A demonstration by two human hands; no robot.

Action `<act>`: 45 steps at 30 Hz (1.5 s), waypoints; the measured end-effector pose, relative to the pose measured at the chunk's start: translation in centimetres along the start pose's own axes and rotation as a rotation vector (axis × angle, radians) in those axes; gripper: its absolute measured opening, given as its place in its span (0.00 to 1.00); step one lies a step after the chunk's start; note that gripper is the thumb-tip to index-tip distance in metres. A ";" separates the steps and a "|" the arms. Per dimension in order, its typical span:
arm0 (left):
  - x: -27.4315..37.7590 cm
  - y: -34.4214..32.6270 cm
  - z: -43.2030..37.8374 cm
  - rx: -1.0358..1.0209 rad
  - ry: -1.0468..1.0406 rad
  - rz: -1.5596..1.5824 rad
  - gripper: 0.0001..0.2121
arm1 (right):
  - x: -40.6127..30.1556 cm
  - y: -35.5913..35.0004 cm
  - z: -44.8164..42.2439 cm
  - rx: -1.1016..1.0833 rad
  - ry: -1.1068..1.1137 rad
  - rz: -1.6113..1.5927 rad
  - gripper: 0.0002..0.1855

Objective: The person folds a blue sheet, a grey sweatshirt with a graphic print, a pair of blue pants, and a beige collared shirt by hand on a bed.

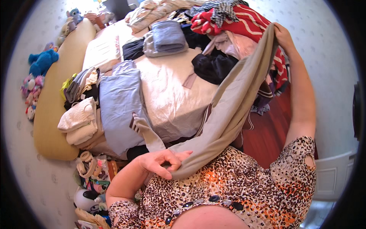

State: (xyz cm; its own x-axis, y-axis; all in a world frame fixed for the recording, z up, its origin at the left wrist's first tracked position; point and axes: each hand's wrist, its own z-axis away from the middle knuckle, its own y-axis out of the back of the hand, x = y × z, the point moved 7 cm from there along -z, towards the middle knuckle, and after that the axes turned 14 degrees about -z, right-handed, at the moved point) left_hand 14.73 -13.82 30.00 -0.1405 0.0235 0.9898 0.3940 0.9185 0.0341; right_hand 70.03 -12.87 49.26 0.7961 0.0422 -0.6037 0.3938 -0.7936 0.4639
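A long beige garment [226,114] is stretched across my front, over the near side of the bed. My right hand [283,38] is raised high at the far right and grips one end of it. Low in front of my chest, my left hand [163,163] holds the other end between thumb and fingers. A cuff [135,123] with dark stripes sticks out past my left hand towards the bed. Left of centre, a light blue garment [121,106] lies spread on the white bed sheet [171,86]. A folded grey-blue garment [168,37] rests farther back.
A heap with a red-and-white cloth [251,23] and a black garment [214,65] covers the bed's right side. Folded cream clothes [80,120] lie near the yellow headboard [63,100]. Plush toys [43,61] line the wall behind it. Headphones [85,164] sit among clutter at lower left.
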 end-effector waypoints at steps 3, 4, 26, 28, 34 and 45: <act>0.9 -0.8 0.5 0.014 -0.054 0.153 0.13 | -1.3 -1.4 0.3 -0.051 -0.046 -0.110 0.16; 1.7 -0.8 0.7 0.125 0.064 0.121 0.14 | -1.1 -0.6 0.5 -0.037 -0.055 -0.087 0.16; 20.4 4.6 10.1 1.385 0.227 -1.913 0.10 | -3.5 1.4 3.1 -0.025 0.171 0.416 0.09; 20.4 3.0 8.9 1.320 0.269 -2.098 0.11 | -2.3 2.0 3.4 0.015 0.156 0.581 0.09; 20.9 -2.0 2.7 0.966 0.096 -2.360 0.17 | 1.4 3.0 2.6 0.309 0.082 0.250 0.15; 20.8 0.8 -3.7 0.778 -0.228 -2.062 0.12 | -28.6 -14.9 9.2 -0.821 0.128 -1.073 0.07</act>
State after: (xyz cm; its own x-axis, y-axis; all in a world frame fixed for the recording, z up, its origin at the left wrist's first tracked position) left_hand 15.46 -14.05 51.16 0.1416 -0.9198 -0.3659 -0.7204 -0.3492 0.5992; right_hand 37.16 -7.83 53.72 -0.0543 0.4969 -0.8661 0.9643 0.2512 0.0837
